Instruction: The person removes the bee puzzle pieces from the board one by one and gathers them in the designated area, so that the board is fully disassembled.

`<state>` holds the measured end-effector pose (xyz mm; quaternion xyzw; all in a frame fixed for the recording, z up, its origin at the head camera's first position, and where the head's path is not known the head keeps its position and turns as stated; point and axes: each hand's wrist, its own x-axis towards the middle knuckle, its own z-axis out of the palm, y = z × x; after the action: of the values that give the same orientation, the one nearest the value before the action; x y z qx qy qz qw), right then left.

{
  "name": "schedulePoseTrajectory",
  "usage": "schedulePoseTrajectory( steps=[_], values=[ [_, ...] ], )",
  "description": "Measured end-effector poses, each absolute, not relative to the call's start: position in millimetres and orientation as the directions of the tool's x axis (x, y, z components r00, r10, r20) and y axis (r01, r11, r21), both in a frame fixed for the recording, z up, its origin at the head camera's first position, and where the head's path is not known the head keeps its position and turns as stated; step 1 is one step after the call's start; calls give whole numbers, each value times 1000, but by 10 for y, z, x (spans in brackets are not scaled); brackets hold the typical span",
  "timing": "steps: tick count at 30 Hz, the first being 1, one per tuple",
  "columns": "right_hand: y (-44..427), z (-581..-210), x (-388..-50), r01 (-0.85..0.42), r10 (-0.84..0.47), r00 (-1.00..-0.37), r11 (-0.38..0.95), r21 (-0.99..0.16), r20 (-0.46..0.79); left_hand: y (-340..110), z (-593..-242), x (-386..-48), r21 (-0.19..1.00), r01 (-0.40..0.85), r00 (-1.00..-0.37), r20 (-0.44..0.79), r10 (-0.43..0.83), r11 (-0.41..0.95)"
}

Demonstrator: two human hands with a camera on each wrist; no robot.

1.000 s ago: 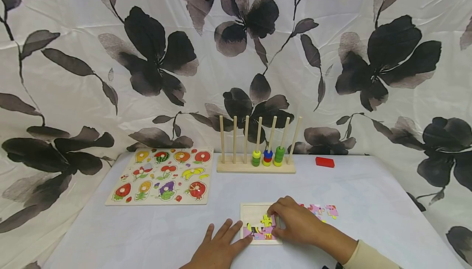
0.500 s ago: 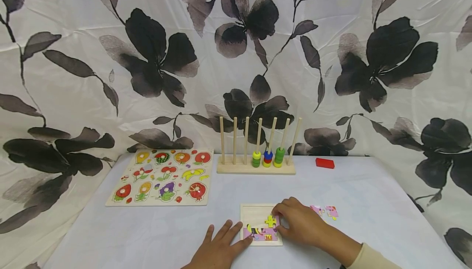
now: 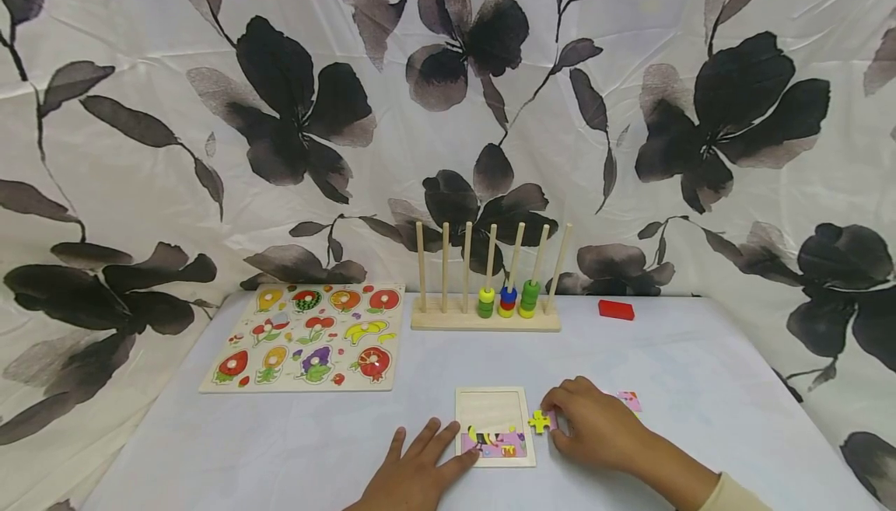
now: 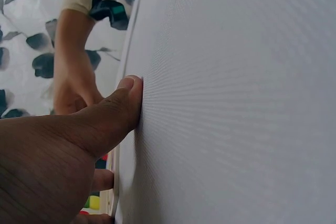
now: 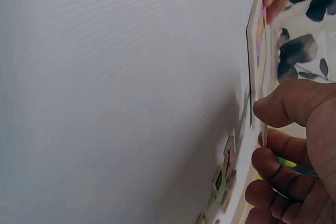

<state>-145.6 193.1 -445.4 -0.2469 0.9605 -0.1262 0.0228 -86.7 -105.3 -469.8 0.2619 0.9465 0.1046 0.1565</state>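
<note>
A small wooden puzzle tray (image 3: 490, 407) lies near the front of the table, its lower part filled with joined pink bee-picture pieces (image 3: 493, 444). My left hand (image 3: 413, 470) rests spread at the tray's left side, thumb over its lower-left corner. Just right of the tray, my right hand (image 3: 600, 429) pinches a yellow and pink jigsaw piece (image 3: 540, 421) between thumb and fingers. In the right wrist view that jigsaw piece (image 5: 264, 138) appears as a thin edge. A loose pink piece (image 3: 630, 400) shows beyond the right hand, which may hide others.
A fruit peg puzzle board (image 3: 329, 324) lies at the back left. Behind the tray stands a wooden peg stand (image 3: 448, 318) with coloured rings on several pegs. A red block (image 3: 616, 309) sits at the back right, before a floral cloth (image 3: 595, 145).
My right hand has moved right, taking the yellow and pink jigsaw piece out of the tray's right side. The left hand has stayed in place.
</note>
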Motion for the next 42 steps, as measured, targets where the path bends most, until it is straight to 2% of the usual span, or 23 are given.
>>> schedulePoseTrajectory(
  steps=[12, 24, 33, 42],
  values=[
    [2212, -4419, -1415, -341, -356, -934, 901, -270, -8, -1070, -4716, -859, 298, 476, -812, -211, 543, 827],
    [2505, -4448, -1363, -305, -316, -949, 917, -258, -5, -1067, -4713, -870, 311, 470, -808, -225, 544, 826],
    [2675, -4448, -1374, -241, -268, -961, 937, -252, -75, -1060, -4676, -864, 299, 466, -811, -232, 537, 833],
    [2843, -4472, -1334, -240, -261, -964, 940, -244, -58, -1058, -4665, -862, 301, 468, -808, -236, 540, 831]
  ],
)
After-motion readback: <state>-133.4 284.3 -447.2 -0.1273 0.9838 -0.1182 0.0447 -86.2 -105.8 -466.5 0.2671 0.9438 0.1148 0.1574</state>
